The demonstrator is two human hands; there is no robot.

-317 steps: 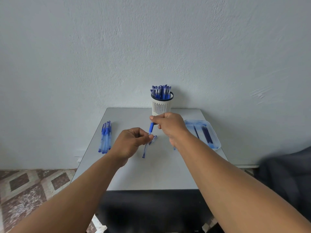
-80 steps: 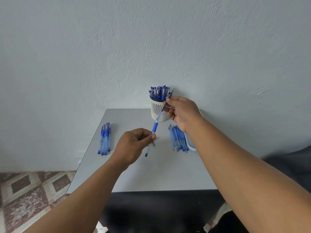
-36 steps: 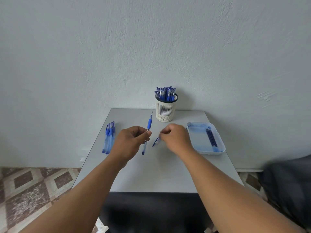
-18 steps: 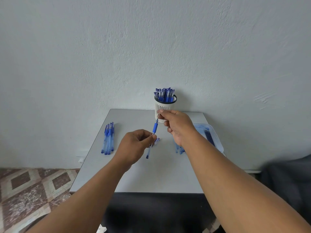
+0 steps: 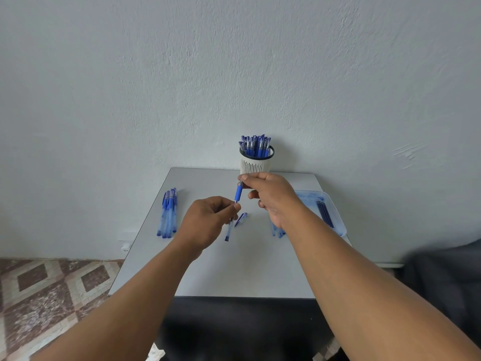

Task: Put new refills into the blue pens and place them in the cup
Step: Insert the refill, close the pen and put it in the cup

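Blue plastic is filling most of what I am looking at: the pen is sitting tilted between both hands, above the middle of the grey table. My left hand is curling its fingers round the clear barrel below the rubber grip, and my right hand is pinching the pen's upper tip between thumb and forefinger, just in front of the cup. I am judging that the refill is going in or the tip is being tightened; I cannot tell which. The cap is lying loose on the table just beside the left hand, so this pen is not yet finished. The cup at the back edge is already standing packed with capped pens. On the left, a bundle of pens is waiting, roughly 4 or 5, and a few refills are lying in the tray on the right. More blue pieces are showing under my right wrist, unclear what
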